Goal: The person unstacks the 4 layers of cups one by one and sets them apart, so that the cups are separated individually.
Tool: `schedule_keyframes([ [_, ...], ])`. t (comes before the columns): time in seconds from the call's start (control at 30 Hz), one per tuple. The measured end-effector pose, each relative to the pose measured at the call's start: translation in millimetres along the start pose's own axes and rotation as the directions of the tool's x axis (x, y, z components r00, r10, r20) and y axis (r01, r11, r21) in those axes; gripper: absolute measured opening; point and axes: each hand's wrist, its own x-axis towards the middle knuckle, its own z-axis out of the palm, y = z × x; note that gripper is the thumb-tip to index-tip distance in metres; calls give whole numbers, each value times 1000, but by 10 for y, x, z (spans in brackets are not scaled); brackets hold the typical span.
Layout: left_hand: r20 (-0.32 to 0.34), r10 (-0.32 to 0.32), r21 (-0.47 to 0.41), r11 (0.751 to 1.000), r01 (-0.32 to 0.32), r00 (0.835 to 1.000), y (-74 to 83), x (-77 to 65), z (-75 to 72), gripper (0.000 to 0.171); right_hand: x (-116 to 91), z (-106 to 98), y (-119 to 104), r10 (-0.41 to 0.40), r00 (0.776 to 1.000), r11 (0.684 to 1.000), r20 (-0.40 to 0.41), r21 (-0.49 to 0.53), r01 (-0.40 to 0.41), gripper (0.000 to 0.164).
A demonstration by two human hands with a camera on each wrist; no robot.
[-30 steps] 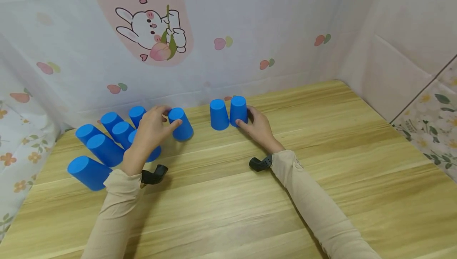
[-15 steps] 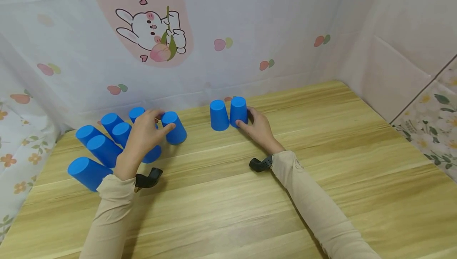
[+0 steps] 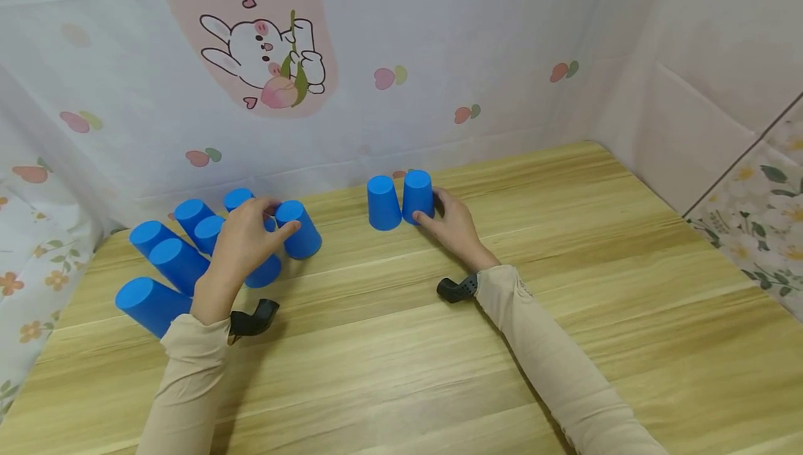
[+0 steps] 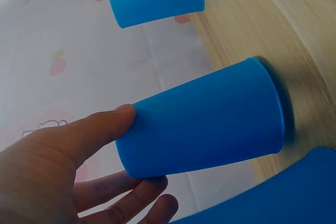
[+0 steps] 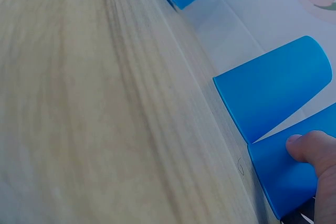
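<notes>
Upside-down blue plastic cups stand on the wooden table. My left hand pinches one blue cup near its narrow top end, thumb on one side and fingers on the other. In the left wrist view that held cup has its wide rim at or just above the wood; I cannot tell which. My right hand holds the right-hand cup of a pair at the back, its thumb on the cup's side. Close beside it stands the pair's other cup, the two rims touching or nearly so.
Several more upside-down blue cups are grouped at the table's left, partly hidden by my left hand and arm. A printed cloth hangs right behind the table's back edge. Black devices sit on both wrists.
My left hand has drawn its cup leftward and slightly nearer, away from the pair and closer to the left group. My right hand and its cup have stayed in place.
</notes>
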Motion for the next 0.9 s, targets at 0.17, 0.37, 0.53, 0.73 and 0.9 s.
schedule_keyframes([
  [0.17,-9,-3,9,1000,3,1000,-49,-6,0,52,-4,-5,-3,-3,1000,1000,0,11,3,62],
  [0.37,-40,-11,22,1000,12,999,-95,-16,5,50,-9,-11,-15,-7,1000,1000,0,15,7,62],
  [0.53,-37,-9,33,999,10,999,-107,-30,-13,51,-8,-2,-15,-13,1000,1000,2,16,13,62],
  [0.73,-35,-29,38,999,31,999,-135,-23,-39,54,-3,6,-9,-11,1000,1000,0,13,11,62],
  [0.9,-43,-21,37,999,22,999,-180,-23,-54,55,-3,6,-9,-7,1000,1000,-2,20,7,61],
])
